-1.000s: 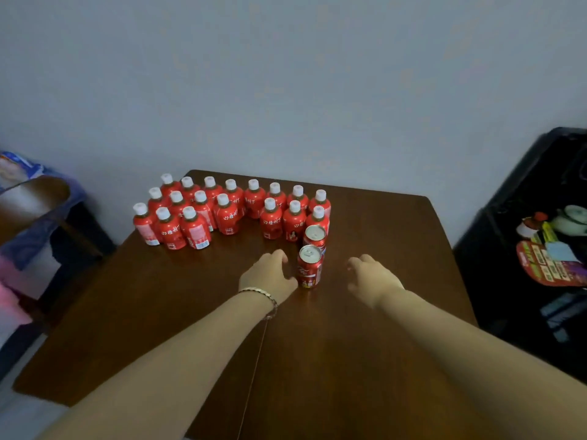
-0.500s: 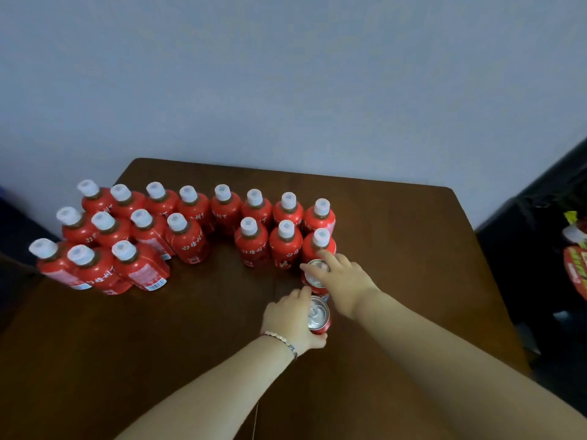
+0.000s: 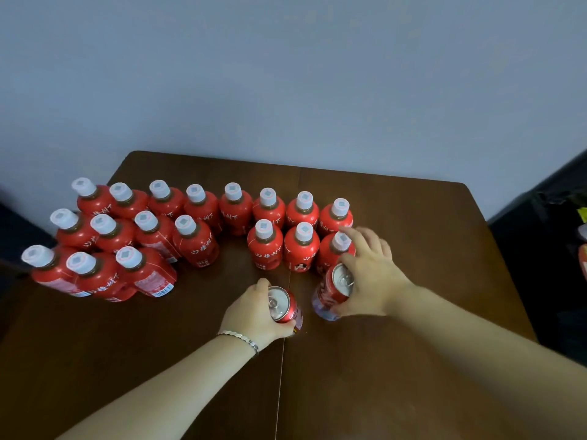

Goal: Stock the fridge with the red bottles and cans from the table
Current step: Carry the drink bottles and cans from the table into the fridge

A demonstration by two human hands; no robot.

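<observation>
Several red bottles (image 3: 199,246) with white caps stand grouped on the far left and middle of the brown table (image 3: 428,242). My left hand (image 3: 251,312), with a bracelet at the wrist, is wrapped around a red can (image 3: 284,308) near the table's middle. My right hand (image 3: 370,274) grips a second red can (image 3: 333,292) just right of the first, tilted, close in front of the nearest bottle (image 3: 336,252). The fridge is out of view.
A grey wall stands right behind the table. A dark piece of furniture (image 3: 552,249) with coloured items sits at the right edge. Something dark lies left of the table (image 3: 19,230). Bare tabletop stretches in front of my arms.
Both hands have closed on the two cans. The right-hand can has come away from the bottles and tilted; the cans, one behind the other before, are now side by side.
</observation>
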